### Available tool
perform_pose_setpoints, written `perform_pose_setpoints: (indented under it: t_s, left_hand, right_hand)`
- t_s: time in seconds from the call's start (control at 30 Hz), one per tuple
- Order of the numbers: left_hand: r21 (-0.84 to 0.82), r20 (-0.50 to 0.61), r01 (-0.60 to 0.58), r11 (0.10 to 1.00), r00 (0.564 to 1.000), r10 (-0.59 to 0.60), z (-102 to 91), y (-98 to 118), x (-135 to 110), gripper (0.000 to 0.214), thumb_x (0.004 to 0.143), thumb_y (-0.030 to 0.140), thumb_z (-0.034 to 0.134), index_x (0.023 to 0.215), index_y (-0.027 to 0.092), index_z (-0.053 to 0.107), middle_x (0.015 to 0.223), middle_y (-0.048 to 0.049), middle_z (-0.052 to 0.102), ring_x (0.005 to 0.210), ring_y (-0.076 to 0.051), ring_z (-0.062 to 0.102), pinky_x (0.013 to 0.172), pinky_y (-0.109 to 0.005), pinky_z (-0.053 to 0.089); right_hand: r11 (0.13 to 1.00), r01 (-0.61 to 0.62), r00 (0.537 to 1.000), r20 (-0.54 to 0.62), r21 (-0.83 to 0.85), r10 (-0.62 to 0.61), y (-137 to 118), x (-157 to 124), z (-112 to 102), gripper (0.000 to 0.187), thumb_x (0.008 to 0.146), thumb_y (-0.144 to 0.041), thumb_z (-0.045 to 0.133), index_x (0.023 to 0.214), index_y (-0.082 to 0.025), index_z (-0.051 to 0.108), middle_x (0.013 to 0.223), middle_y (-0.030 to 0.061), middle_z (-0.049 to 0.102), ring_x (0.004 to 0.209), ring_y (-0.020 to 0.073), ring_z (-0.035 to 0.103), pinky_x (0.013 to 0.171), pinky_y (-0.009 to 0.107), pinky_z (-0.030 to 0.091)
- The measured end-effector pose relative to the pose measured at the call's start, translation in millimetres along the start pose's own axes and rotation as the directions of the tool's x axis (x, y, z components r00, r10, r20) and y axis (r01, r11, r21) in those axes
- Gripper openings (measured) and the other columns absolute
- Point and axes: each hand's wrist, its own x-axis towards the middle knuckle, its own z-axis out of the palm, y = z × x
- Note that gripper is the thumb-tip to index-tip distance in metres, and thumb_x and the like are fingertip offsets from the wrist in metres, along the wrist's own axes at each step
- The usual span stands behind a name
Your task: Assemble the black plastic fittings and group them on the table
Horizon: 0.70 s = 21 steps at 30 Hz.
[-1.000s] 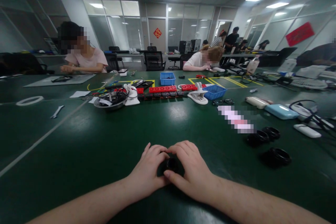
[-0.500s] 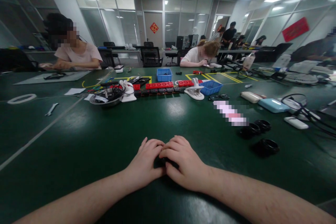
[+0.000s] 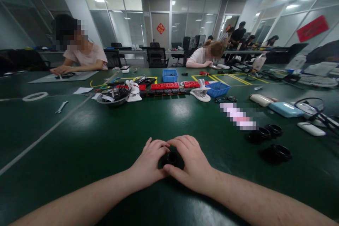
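Note:
A small black round part (image 3: 171,158) with a dark hole in its top sits between my two hands, low over the green table. My left hand (image 3: 148,158) curls round its left side, the thumb along the near edge. From the right, my right hand (image 3: 191,162) arches around the part, its thumb tip at the near rim and its fingertips meeting the left hand's at the far side. The part's sides are mostly hidden by fingers. Off to the right stand several black ring-shaped parts, the nearest one (image 3: 278,153) being closest to my right hand.
Beyond my hands lie a red and black power strip (image 3: 164,89), a metal bowl of cables (image 3: 113,99), white clip stands (image 3: 200,93) and blue bins (image 3: 217,89). A wrench (image 3: 61,107) lies at left; a light-blue case (image 3: 286,108) at right. Co-workers sit across the table.
My right hand has opened its curl and lifted off the top, so the black part's hole now shows. The left hand keeps its place. The view has turned slightly left.

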Motion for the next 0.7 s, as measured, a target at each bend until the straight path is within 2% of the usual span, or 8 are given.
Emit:
perform_pose_setpoints:
  t_s: [0.17,0.37,0.7]
  left_hand:
    - [-0.003,0.004,0.003,1.0,1.0,-0.003,0.0,0.0,0.3,0.026,0.063,0.022,0.061,0.089,0.022,0.056,0.108,-0.0041,0.054,0.108,-0.024,0.046,0.104,-0.056,0.009]
    - [0.025,0.004,-0.017,1.0,1.0,0.017,-0.1,1.0,0.0,0.032,0.067,0.025,0.059,0.098,0.023,0.054,0.107,-0.0046,0.055,0.106,-0.025,0.047,0.104,-0.056,0.015]
    - [0.036,-0.001,-0.005,0.999,1.0,0.005,0.0,2.2,0.1,0.036,0.064,0.017,0.053,0.1,0.022,0.055,0.108,-0.0054,0.055,0.109,-0.025,0.046,0.105,-0.055,0.015]
  right_hand:
    - [0.999,-0.038,0.999,0.021,-0.039,0.039,1.5,0.5,3.0,0.035,0.068,-0.033,0.067,0.095,-0.015,0.056,0.091,0.0057,0.057,0.087,0.0209,0.047,0.08,0.038,0.036]
    - [0.997,-0.053,0.996,0.072,-0.061,0.058,2.3,1.7,3.9,0.02,0.072,-0.031,0.063,0.085,-0.015,0.059,0.083,0.0052,0.057,0.082,0.0196,0.046,0.077,0.036,0.035]
    - [0.996,0.091,0.994,0.067,0.003,-0.091,4.4,-2.2,9.7,0.024,0.072,-0.016,0.05,0.094,-0.017,0.059,0.09,0.0053,0.059,0.085,0.0191,0.047,0.08,0.036,0.035]
